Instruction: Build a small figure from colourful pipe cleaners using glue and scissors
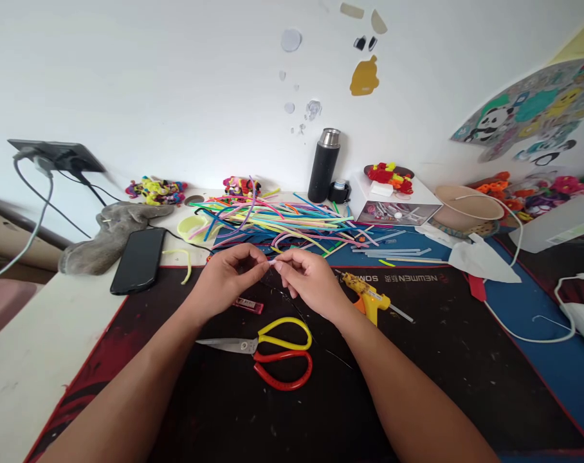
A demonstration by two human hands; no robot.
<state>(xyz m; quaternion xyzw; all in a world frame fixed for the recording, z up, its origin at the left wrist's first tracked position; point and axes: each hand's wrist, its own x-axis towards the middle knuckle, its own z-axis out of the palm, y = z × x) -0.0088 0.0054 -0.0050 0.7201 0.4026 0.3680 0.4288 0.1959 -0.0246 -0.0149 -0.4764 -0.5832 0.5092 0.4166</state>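
A white wall (176, 77), evenly and softly lit, rises beyond the white tabletop (26, 373). Pale round stickers (291, 40) and a mustard-yellow decal (364, 77) dot its middle; a large cartoon panda decal (533, 106) spreads across the right, near a yellow patch (583, 42). On the left, a dark socket panel (51, 149) carries plugged-in cables (49, 193).

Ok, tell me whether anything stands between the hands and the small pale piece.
Nothing visible does: the left hand and right hand both pinch the small pale piece at their fingertips. The scissors lie nearer the person, and the yellow glue gun lies to the right of the right hand, so neither comes between.
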